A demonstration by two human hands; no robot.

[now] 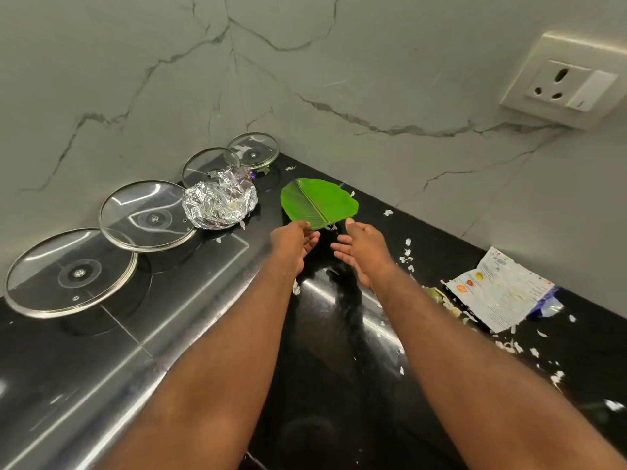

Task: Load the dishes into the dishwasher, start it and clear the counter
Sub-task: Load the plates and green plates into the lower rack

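Observation:
A round green leaf plate [319, 201] lies on the black counter [325, 368] near the back corner. My left hand [293, 244] pinches its near edge, thumb on top and fingers underneath. My right hand [361, 251] is beside it, palm turned inward with the fingers straight; its thumb tip touches the leaf's near right edge. A crumpled foil container [219, 205] sits just left of the leaf. Several glass pot lids, such as the largest one [69, 271], lie in a row along the left wall.
White food scraps [407, 257] are scattered over the counter to the right. A torn printed wrapper [498, 293] lies at the right by the wall. A wall socket [559, 84] is mounted at the upper right. Marble walls close the corner behind.

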